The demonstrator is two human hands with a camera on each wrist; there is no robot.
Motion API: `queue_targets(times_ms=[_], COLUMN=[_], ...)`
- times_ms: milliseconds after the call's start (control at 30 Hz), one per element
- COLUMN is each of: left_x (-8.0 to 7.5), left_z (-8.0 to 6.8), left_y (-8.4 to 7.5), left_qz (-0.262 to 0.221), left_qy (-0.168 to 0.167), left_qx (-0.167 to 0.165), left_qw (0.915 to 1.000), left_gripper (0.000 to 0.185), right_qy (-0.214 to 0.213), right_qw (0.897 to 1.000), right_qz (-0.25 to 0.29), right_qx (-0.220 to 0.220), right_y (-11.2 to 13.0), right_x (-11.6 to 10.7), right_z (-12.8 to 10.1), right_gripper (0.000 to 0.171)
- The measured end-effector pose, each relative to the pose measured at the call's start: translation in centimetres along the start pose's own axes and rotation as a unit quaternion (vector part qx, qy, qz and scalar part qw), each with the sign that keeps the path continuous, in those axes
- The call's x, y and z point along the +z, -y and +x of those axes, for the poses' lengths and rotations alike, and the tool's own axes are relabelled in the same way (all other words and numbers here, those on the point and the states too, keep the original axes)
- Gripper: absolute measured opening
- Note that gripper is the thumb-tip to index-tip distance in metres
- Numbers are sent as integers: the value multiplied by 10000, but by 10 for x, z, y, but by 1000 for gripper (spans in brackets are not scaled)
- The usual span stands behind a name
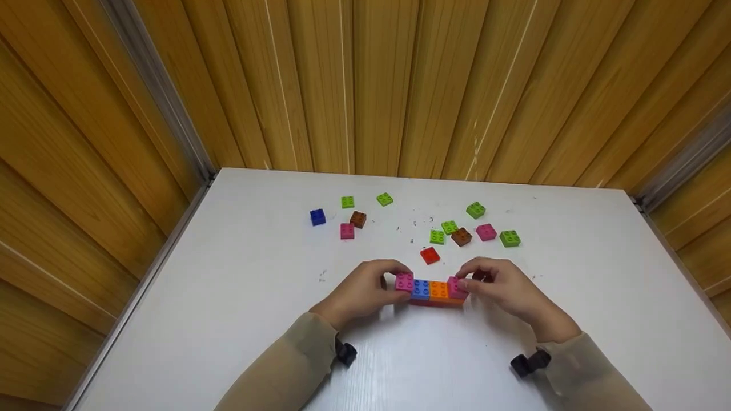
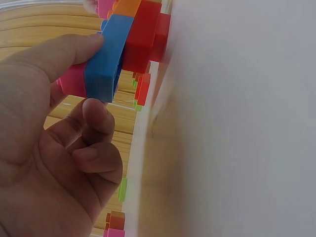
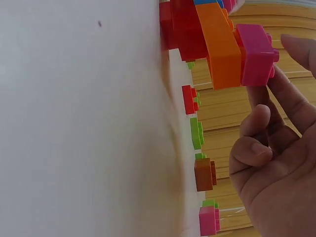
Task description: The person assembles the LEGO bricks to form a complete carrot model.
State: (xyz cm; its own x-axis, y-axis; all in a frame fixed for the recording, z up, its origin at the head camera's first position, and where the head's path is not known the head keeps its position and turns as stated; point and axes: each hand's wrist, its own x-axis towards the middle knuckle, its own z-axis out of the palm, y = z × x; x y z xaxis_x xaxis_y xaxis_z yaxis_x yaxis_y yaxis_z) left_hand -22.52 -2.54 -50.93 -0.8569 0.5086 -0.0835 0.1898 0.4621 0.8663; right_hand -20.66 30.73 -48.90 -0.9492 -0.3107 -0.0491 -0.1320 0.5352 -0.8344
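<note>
A low structure of toy building bricks stands near the table's middle, with a blue brick (image 1: 421,289) and an orange brick (image 1: 438,290) lying over a red base (image 2: 143,37). My left hand (image 1: 365,288) grips its left end, thumb on the blue brick's near side, index finger behind the left pink brick (image 1: 404,281). At the other end, my right hand (image 1: 505,288) has thumb and index finger about the right pink brick (image 3: 256,54), which sits slightly askew on the orange one. The thumb's contact there is unclear.
Beyond the hands lie loose bricks: a red one (image 1: 430,255), brown ones (image 1: 461,236), pink ones (image 1: 486,232), a dark blue one (image 1: 317,217) and several green ones (image 1: 476,210). Wood-look panels (image 1: 377,85) rise behind the white table (image 1: 228,274).
</note>
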Motion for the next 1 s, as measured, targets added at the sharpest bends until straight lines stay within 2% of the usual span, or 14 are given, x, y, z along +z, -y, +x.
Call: queue_targets(times_ms=[167,333,400,500,600,1000], left_x=[0,0,0,0,0,1], left_z=[-1,-1,-1,-2,-2,0], left_y=[-1,-2,-2,-3,-2,-1], left_qz=[-26,-71,-79,-93,-116,-7], left_qy=[13,12,18,27,25,-52], left_qx=[-72,-123,-150,-181,-164,-81], left_qw=[10000,9999,9999,9998,9998,10000], left_gripper=[42,41,41,41,41,41], right_qy=[-52,348,536,702,784,723], right_qw=[9982,9928,9891,9834,9811,9769], right_qz=[328,650,729,833,851,1360], right_qx=[499,949,1162,1453,1551,1483], right_y=[1,0,0,0,-1,-1], right_x=[6,5,4,3,4,7], right_z=[3,4,4,5,5,5], right_gripper=[29,53,57,57,54,39])
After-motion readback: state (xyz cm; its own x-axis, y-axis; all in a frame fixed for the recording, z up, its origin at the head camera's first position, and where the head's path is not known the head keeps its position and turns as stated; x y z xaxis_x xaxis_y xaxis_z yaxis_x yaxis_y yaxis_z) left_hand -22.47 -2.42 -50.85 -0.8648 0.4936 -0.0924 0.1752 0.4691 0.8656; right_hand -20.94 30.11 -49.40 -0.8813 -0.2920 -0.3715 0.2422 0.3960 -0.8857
